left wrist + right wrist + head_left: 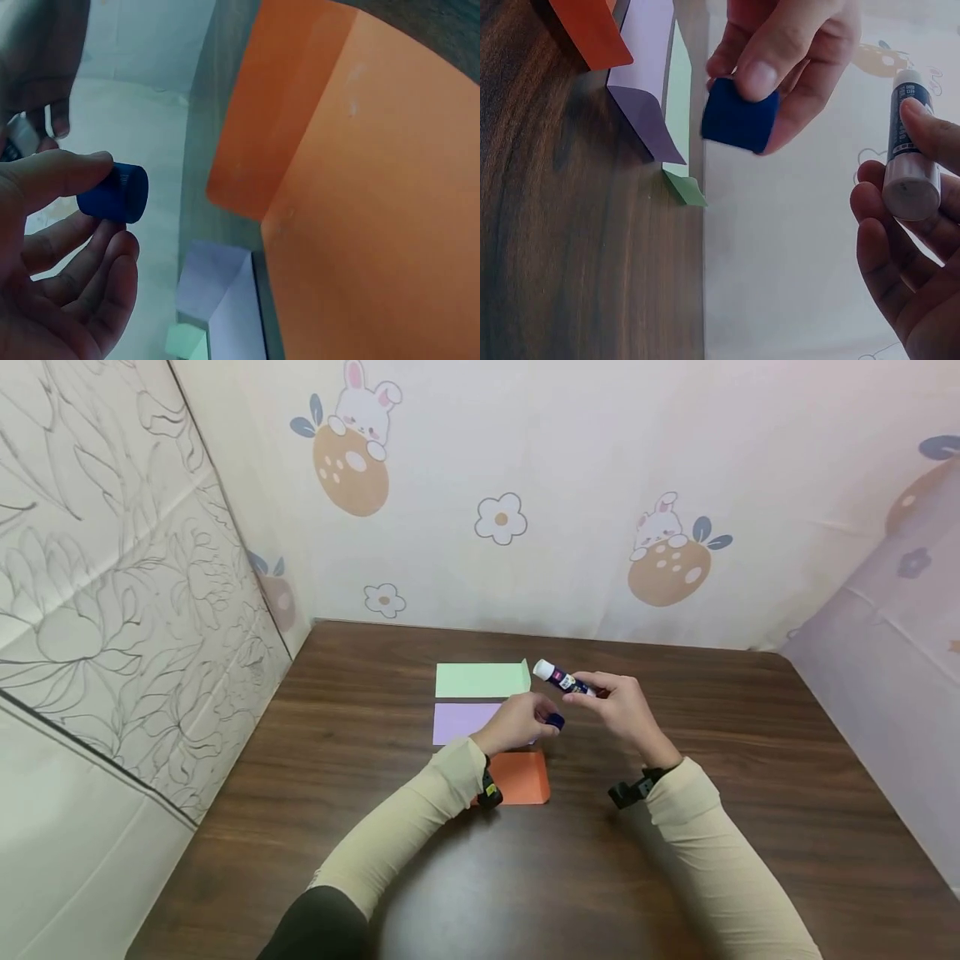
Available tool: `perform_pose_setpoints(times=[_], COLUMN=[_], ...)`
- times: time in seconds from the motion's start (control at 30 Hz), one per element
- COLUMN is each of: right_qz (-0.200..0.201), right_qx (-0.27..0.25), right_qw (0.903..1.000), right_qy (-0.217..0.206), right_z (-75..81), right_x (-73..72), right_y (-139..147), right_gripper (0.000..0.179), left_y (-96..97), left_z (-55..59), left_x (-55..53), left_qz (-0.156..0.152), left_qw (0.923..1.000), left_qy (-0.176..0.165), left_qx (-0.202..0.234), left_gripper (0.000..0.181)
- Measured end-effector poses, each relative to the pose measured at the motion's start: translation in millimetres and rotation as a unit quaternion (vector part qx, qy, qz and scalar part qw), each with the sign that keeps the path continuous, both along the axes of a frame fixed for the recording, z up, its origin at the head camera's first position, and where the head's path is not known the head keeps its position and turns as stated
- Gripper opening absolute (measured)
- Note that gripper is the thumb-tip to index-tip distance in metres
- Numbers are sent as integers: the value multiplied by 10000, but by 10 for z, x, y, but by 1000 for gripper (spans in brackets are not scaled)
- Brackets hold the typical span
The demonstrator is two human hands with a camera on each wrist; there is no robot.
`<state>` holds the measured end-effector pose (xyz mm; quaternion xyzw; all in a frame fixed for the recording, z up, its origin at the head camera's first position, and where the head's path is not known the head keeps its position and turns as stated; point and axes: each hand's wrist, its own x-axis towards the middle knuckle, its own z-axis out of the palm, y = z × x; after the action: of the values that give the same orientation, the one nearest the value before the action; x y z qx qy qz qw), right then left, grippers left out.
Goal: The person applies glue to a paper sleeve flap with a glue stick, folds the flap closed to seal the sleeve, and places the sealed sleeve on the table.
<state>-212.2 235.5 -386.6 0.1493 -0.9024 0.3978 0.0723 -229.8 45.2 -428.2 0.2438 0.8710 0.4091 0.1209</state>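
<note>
Between thumb and fingers, my left hand point(522, 720) pinches a dark blue cap point(112, 193). My right hand point(617, 700) holds a glue stick point(911, 150) with a white end and a dark printed label; it tilts up to the left in the head view. Both hands are raised over the table, the cap and the glue stick apart from each other. Below and left of them lie a green paper piece point(482, 680), a purple one point(459, 722) and an orange one point(521, 778) in a column. Each has a folded flap at its right end. My left hand and forearm cover parts of the purple and orange pieces.
The papers lie on a dark wood table point(337, 693). A wall covering point(570, 460) with rabbits and flowers rises at the table's back edge. Another covering point(97, 568) with line-drawn flowers stands along the left side.
</note>
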Motion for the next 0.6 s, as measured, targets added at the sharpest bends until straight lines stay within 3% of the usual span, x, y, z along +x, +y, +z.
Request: perform_pose_setpoints(times=[0.27, 0.6], right_qz=[-10, 47], right_qx=[-27, -74], right_qw=[10000, 9999], right_qy=[20, -97], right_z=[12, -5], right_x=[14, 23], right_y=[10, 9], right_gripper=[33, 34], left_y=[139, 297], left_z=[-17, -85], left_x=[9, 39], left_qz=[-169, -273], left_qw=[9967, 9909], left_qy=[433, 613], left_qx=[-671, -1169], left_gripper=[28, 29])
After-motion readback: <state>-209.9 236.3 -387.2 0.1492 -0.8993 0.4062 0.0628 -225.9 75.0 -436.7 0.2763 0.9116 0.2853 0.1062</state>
